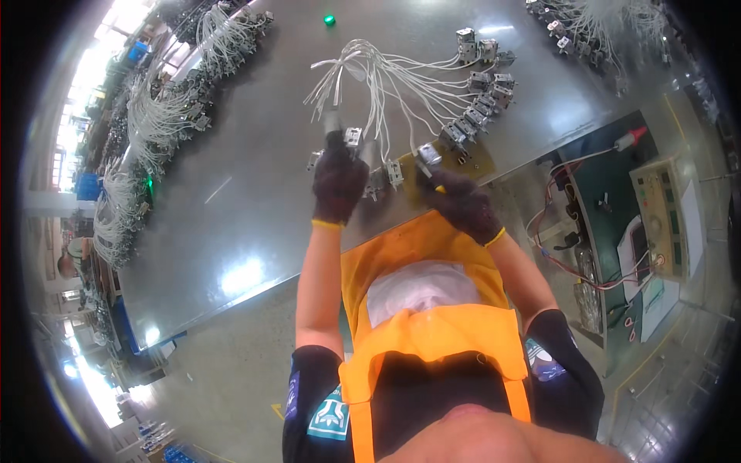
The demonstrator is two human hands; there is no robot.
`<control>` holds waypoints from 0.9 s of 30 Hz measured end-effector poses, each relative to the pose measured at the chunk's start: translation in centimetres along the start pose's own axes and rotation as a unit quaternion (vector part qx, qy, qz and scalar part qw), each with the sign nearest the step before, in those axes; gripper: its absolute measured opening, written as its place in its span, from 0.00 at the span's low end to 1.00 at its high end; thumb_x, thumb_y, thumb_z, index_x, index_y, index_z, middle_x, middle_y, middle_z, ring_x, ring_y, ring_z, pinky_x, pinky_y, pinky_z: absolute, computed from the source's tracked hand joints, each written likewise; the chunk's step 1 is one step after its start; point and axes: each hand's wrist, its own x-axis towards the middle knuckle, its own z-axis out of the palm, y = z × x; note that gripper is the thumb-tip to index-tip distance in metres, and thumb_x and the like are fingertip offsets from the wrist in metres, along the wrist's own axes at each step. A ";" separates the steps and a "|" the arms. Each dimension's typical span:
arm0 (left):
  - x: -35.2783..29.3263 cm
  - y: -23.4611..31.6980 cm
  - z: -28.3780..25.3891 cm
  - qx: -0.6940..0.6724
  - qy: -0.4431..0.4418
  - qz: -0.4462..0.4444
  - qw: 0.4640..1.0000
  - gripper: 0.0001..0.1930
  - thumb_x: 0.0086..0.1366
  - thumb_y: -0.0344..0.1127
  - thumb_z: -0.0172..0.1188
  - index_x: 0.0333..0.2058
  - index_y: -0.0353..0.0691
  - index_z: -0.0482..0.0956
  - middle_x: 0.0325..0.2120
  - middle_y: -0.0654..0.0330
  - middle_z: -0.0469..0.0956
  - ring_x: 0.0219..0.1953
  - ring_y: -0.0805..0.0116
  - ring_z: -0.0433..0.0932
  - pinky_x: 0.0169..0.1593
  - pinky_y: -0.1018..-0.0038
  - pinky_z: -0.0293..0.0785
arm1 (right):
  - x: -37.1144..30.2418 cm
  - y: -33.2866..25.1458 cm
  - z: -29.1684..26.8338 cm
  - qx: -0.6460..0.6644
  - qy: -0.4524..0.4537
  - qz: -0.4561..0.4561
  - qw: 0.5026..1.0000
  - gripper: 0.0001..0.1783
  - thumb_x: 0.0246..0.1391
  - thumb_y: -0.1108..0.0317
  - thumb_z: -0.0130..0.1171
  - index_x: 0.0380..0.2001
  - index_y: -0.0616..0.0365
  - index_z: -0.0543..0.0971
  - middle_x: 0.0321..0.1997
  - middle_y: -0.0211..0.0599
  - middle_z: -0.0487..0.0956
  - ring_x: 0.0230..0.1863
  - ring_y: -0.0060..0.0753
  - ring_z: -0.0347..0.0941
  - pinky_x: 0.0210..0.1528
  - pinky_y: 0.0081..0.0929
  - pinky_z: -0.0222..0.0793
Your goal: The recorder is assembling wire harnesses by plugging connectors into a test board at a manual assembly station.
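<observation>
Grey worktop [255, 154] carries white-wired metal parts [478, 116]; left hand [338, 184] and right hand [463, 207] are beside some, grip impossible to tell.

Was lit brightly, strongest at the windows [86, 85] at far left, burned out there to white. Glared off the table [231, 174] in a hot patch at lower left and a thin streak near the top; caught a green light [329, 21] up there too. Sank almost to black, short of detail, in the gloves [471, 210]. Came out fairly clear in the wires [424, 69] near center, but blurred around the left hand [340, 181] and softened toward the outer bundles [150, 127]. Bent straight edges near the rim and dropped to solid black in the corners.
</observation>
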 end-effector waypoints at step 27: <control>-6.5 1.7 9.9 -0.463 -0.129 -0.105 0.871 0.29 0.58 0.40 0.68 0.54 0.33 0.69 0.43 0.52 0.77 0.47 0.61 0.76 0.50 0.66 0.72 | 1.5 0.9 -4.8 0.174 -0.004 0.212 0.961 0.25 0.57 0.65 0.58 0.59 0.52 0.73 0.57 0.34 0.76 0.54 0.25 0.72 0.54 0.22 0.69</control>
